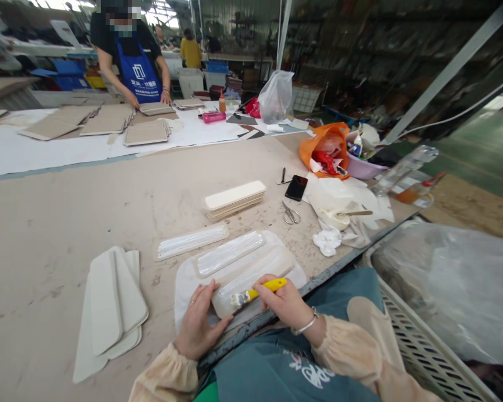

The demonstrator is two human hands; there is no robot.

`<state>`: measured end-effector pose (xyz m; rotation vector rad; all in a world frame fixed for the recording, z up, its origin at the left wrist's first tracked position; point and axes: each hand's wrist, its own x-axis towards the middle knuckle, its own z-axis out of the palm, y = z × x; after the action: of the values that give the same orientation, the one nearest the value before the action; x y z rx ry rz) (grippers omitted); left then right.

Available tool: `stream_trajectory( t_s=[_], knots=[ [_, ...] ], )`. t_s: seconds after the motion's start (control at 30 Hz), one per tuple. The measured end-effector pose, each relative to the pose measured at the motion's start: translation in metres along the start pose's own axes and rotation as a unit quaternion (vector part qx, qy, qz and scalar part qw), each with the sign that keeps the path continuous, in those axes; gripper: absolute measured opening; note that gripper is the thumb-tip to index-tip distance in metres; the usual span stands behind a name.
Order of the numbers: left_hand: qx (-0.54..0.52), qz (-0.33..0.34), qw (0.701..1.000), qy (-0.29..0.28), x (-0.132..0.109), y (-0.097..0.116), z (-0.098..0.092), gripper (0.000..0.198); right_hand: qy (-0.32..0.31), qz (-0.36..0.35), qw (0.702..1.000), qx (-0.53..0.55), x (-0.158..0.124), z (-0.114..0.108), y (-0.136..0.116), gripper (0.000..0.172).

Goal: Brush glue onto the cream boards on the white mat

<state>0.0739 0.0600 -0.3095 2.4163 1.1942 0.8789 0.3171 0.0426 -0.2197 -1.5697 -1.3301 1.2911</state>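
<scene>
A brush with a yellow handle is gripped in my right hand, its bristles on the near end of a long rounded strip. My left hand has its fingers spread against that strip's left end. Under it lies a pale rounded sheet. Behind it, a second strip with a glossy white coating rests on the same sheet, and a third coated strip lies farther left. A stack of cream strips stands beyond them. More pale pieces overlap at the left.
Scissors, a phone, a white tub and crumpled tissue lie to the right. Behind are an orange bag and bottles. A person handles boards across the table. A plastic crate stands beside me.
</scene>
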Motion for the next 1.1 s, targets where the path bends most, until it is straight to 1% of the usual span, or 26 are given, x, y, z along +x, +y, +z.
stream_trajectory(
  t_s=[0.03, 0.1, 0.23, 0.3, 0.37, 0.43, 0.5, 0.57, 0.6, 0.67, 0.73, 0.77, 0.8, 0.87, 0.9, 0.93, 0.97, 1.03, 1.07, 1.1],
  knots=[
    [0.001, 0.001, 1.0, 0.001, 0.0, -0.001, 0.001, 0.089, 0.013, 0.0, 1.0, -0.007, 0.002, -0.002, 0.003, 0.023],
    [0.002, 0.006, 1.0, 0.007, 0.0, -0.002, 0.001, 0.088, 0.061, -0.004, 0.997, -0.04, 0.007, -0.017, 0.008, 0.023],
    [0.003, 0.016, 1.0, 0.02, 0.0, -0.003, 0.002, 0.088, 0.146, -0.024, 0.98, -0.134, 0.011, -0.066, 0.011, 0.03],
    [0.007, 0.02, 1.0, 0.023, 0.0, -0.003, 0.003, 0.087, 0.17, -0.045, 0.968, -0.18, 0.009, -0.085, 0.008, 0.029],
    [0.01, 0.021, 0.999, 0.023, -0.001, -0.004, 0.003, 0.087, 0.174, -0.09, 0.953, -0.23, 0.004, -0.092, 0.003, 0.025],
    [0.009, 0.018, 1.0, 0.02, -0.001, -0.005, 0.004, 0.088, 0.173, -0.163, 0.926, -0.294, 0.0, -0.09, -0.001, 0.02],
    [0.009, 0.015, 1.0, 0.018, -0.002, -0.006, 0.005, 0.088, 0.172, -0.224, 0.882, -0.377, -0.004, -0.082, -0.001, 0.018],
    [0.014, 0.019, 1.0, 0.019, -0.002, -0.006, 0.005, 0.088, 0.155, -0.242, 0.838, -0.464, -0.008, -0.069, 0.002, 0.015],
    [0.016, 0.023, 0.999, 0.021, -0.002, -0.006, 0.005, 0.088, 0.133, -0.241, 0.822, -0.499, -0.009, -0.061, 0.004, 0.014],
    [0.019, 0.03, 0.999, 0.026, -0.001, -0.007, 0.005, 0.088, 0.078, -0.241, 0.803, -0.54, -0.014, -0.044, 0.007, 0.011],
    [0.02, 0.034, 0.999, 0.031, -0.001, -0.007, 0.005, 0.088, 0.023, -0.265, 0.801, -0.537, -0.019, -0.028, 0.006, 0.009],
    [0.019, 0.035, 0.999, 0.033, -0.002, -0.008, 0.005, 0.089, 0.005, -0.28, 0.808, -0.518, -0.021, -0.022, 0.003, 0.008],
    [0.019, 0.035, 0.999, 0.034, -0.002, -0.008, 0.005, 0.089, -0.001, -0.296, 0.822, -0.486, -0.023, -0.018, 0.001, 0.007],
    [0.016, 0.035, 0.999, 0.035, -0.003, -0.009, 0.006, 0.089, 0.019, -0.316, 0.861, -0.399, -0.023, -0.018, -0.005, 0.01],
    [0.016, 0.034, 0.999, 0.035, -0.004, -0.009, 0.007, 0.089, 0.046, -0.319, 0.876, -0.359, -0.021, -0.022, -0.006, 0.012],
    [0.016, 0.033, 0.999, 0.036, -0.004, -0.009, 0.007, 0.088, 0.079, -0.319, 0.884, -0.334, -0.018, -0.028, -0.007, 0.014],
    [0.016, 0.033, 0.999, 0.036, -0.004, -0.009, 0.007, 0.087, 0.113, -0.318, 0.882, -0.328, -0.015, -0.036, -0.005, 0.014],
    [0.016, 0.034, 0.999, 0.037, -0.004, -0.009, 0.008, 0.085, 0.164, -0.308, 0.859, -0.375, -0.007, -0.051, 0.001, 0.013],
    [0.016, 0.033, 0.999, 0.038, -0.004, -0.01, 0.008, 0.084, 0.174, -0.297, 0.842, -0.415, -0.004, -0.056, 0.005, 0.013],
    [0.016, 0.031, 0.999, 0.037, -0.003, -0.01, 0.008, 0.084, 0.171, -0.285, 0.827, -0.455, -0.002, -0.058, 0.009, 0.012]
  ],
)
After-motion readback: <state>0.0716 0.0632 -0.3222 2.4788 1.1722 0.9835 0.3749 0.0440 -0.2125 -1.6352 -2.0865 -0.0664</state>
